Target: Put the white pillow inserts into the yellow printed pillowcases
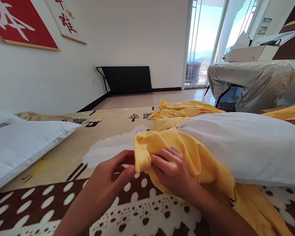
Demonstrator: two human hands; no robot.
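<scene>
A yellow pillowcase (191,147) lies bunched over the near-left end of a white pillow (255,147), and more of its cloth spreads behind and below the pillow. My right hand (173,168) is closed on a fold of it, fingers curled into the cloth. At the pillowcase's left corner, my left hand (115,175) has thumb and fingers curved around the edge; its fingertips are partly hidden behind the fabric. The corner stands up a little between the two hands.
A patterned blanket (108,121) covers the bed beneath. White pillows (31,141) rest at the left. Beyond the bed are a black folded panel (127,79) against the wall, a plastic-covered table (250,73) with an open box (253,52), and a glass door (206,39).
</scene>
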